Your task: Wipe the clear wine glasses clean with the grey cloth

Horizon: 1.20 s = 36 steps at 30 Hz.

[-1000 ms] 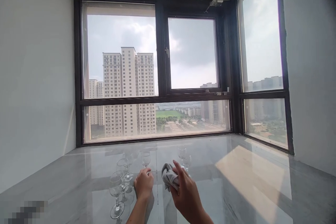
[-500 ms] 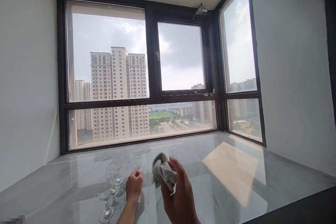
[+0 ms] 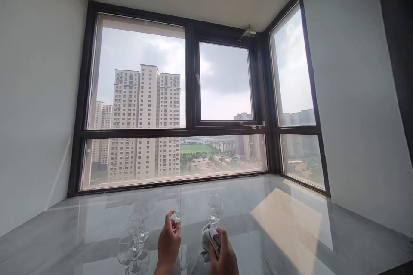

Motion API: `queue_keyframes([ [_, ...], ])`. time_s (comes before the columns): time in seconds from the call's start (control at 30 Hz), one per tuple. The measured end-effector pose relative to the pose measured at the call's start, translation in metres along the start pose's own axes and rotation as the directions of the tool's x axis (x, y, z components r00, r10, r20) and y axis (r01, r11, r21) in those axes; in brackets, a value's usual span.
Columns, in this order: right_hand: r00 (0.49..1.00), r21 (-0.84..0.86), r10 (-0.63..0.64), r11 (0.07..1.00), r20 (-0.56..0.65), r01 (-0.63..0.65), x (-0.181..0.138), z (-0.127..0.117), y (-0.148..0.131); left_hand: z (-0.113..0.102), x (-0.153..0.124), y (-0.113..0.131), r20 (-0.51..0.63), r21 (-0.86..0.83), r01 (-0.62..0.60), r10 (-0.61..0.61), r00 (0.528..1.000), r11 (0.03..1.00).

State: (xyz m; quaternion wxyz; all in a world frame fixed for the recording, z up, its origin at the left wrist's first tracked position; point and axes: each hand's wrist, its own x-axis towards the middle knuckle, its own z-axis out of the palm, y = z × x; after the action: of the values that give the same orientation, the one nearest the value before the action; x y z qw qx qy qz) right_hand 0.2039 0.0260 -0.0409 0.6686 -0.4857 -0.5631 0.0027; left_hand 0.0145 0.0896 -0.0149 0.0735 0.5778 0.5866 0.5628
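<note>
My left hand (image 3: 169, 240) is closed on the stem of a clear wine glass (image 3: 181, 206), which stands upright in its fingers. My right hand (image 3: 224, 251) grips a crumpled grey cloth (image 3: 209, 239), apart from that glass. Just beyond the cloth stand two clear glasses, the nearer-left one a stemmed glass (image 3: 212, 201), with a second glass (image 3: 219, 210) partly behind. To the left of my left hand, several stemmed glasses (image 3: 125, 249) stand in a row on the glossy sill; the nearest is cut off by the bottom edge.
The glossy grey sill (image 3: 232, 195) runs to a dark window frame (image 3: 226, 126). A sunlit patch (image 3: 287, 219) lies to the right. White walls rise at the left wall (image 3: 35, 94) and right wall (image 3: 351, 94).
My right hand with the cloth has dropped lower, uncovering the glasses beyond it. My left hand has turned, its fingers raised around the stem. The view has tilted upward.
</note>
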Motion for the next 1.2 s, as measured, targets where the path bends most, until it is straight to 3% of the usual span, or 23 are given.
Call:
queue_keyframes([
  [0.23, 0.994, -0.021, -0.076, 0.997, 0.084, 0.078, 0.003, -0.01, -0.012, 0.007, -0.011, 0.01, 0.149, 0.005, -0.22, 0.217, 0.965, 0.975],
  [0.6, 0.995, -0.036, -0.063, 0.997, 0.078, 0.066, 0.004, -0.011, -0.009, 0.005, -0.022, 0.028, 0.37, 0.045, -0.319, 0.281, 0.885, 0.947],
  [0.9, 0.998, -0.033, -0.025, 0.999, 0.051, 0.027, 0.005, -0.022, -0.021, -0.004, -0.03, 0.038, 0.398, 0.065, -0.311, 0.261, 0.88, 0.948],
  [1.2, 0.986, -0.057, 0.123, 0.99, -0.111, -0.13, 0.014, -0.022, -0.003, -0.005, -0.044, 0.042, 0.391, 0.072, -0.364, 0.309, 0.867, 0.929],
])
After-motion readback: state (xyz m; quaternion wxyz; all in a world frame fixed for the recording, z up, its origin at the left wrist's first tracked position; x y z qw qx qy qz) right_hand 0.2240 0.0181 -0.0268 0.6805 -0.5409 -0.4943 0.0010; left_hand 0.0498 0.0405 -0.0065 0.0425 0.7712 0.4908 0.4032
